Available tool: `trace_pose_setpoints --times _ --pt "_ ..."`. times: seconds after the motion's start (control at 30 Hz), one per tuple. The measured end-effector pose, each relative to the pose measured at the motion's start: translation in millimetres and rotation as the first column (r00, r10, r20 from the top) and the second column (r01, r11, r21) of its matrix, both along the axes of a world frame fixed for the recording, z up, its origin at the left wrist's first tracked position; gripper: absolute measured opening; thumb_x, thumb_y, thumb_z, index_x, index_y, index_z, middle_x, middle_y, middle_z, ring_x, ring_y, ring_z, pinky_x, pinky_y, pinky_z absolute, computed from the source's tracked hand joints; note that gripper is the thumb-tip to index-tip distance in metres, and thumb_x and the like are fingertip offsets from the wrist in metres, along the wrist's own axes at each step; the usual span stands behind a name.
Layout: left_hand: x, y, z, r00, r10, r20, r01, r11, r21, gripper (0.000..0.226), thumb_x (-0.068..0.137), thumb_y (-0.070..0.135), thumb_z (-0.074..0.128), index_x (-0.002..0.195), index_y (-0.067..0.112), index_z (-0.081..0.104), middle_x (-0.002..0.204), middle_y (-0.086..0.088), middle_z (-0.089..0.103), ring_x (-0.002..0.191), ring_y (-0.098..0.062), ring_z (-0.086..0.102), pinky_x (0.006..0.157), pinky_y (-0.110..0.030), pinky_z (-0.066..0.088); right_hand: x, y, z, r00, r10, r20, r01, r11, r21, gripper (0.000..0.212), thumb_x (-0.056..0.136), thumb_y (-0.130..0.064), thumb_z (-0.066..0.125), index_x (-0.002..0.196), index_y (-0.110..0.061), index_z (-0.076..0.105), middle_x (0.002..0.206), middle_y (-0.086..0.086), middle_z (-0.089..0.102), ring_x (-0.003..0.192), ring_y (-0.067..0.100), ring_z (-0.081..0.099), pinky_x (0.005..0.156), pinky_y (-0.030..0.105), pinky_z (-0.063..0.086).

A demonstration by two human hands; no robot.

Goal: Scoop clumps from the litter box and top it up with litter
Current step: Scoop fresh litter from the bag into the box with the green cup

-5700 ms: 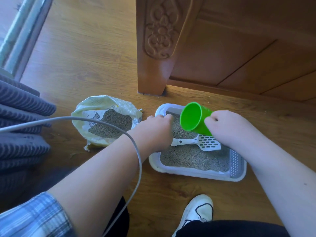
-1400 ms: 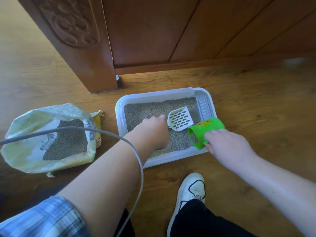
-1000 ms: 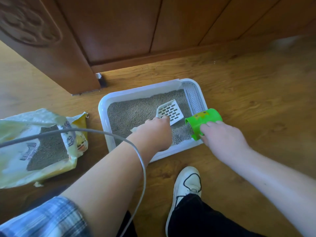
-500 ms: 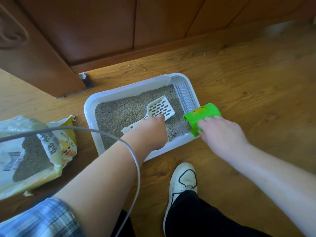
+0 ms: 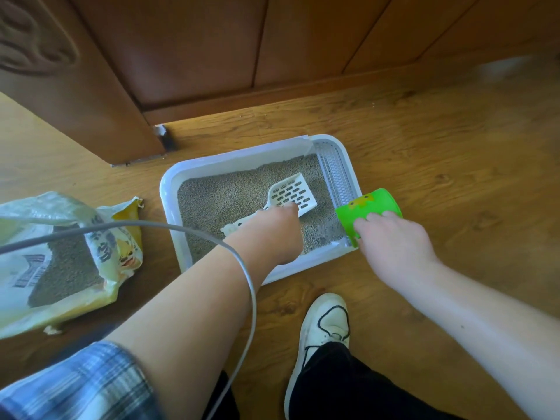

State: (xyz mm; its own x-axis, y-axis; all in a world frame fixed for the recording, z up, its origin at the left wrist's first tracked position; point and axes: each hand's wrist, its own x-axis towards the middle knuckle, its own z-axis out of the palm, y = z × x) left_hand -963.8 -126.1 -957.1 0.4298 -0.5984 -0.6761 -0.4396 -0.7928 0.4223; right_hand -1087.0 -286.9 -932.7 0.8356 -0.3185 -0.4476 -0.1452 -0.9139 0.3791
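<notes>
Wood-plank floor before a carved brown cabinet. Lower centre, the left hand (image 5: pixel 272 234) grips the white slotted scoop (image 5: pixel 292 194); the right hand (image 5: pixel 391 241) clasps the green cup (image 5: pixel 368 207), now tipped on its side at the litter box (image 5: pixel 169 189) rim, mid-frame. Pouring appears finished. The open litter bag (image 5: pixel 60 262) has shifted to far left.

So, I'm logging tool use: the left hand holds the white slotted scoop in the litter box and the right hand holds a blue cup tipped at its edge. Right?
Not quite: the cup is green, not blue, as the head view shows. The rest stands: the left hand holds the white slotted scoop in the litter box, and the right hand tips the cup.
</notes>
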Motion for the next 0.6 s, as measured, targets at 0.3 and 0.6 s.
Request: trace_pose_setpoints --times 0.3,0.6 --pt "5 12 4 0.999 0.038 -0.021 -0.038 0.999 0.011 0.051 0.092 0.014 0.044 0.142 0.017 0.034 0.116 -0.009 0.054 0.097 -0.028 0.050 0.075 -0.040 0.046 13 6 3 0.999 0.015 0.044 -0.019 0.997 0.074 0.002 0.095 -0.024 0.057 0.095 -0.026 0.055 0.092 -0.005 0.060 0.094 0.023 0.060 0.056 0.030 0.033" --pt "11 29 9 0.996 0.088 -0.009 -0.087 0.996 0.018 0.051 0.092 0.015 0.043 0.143 0.020 0.035 0.129 -0.011 0.052 0.107 -0.030 0.052 0.081 -0.041 0.048 24 22 12 0.994 0.074 0.079 -0.083 0.990 0.117 0.008 0.097 -0.031 0.051 0.098 -0.025 0.055 0.095 -0.004 0.060 0.098 0.023 0.059 0.057 0.031 0.033"
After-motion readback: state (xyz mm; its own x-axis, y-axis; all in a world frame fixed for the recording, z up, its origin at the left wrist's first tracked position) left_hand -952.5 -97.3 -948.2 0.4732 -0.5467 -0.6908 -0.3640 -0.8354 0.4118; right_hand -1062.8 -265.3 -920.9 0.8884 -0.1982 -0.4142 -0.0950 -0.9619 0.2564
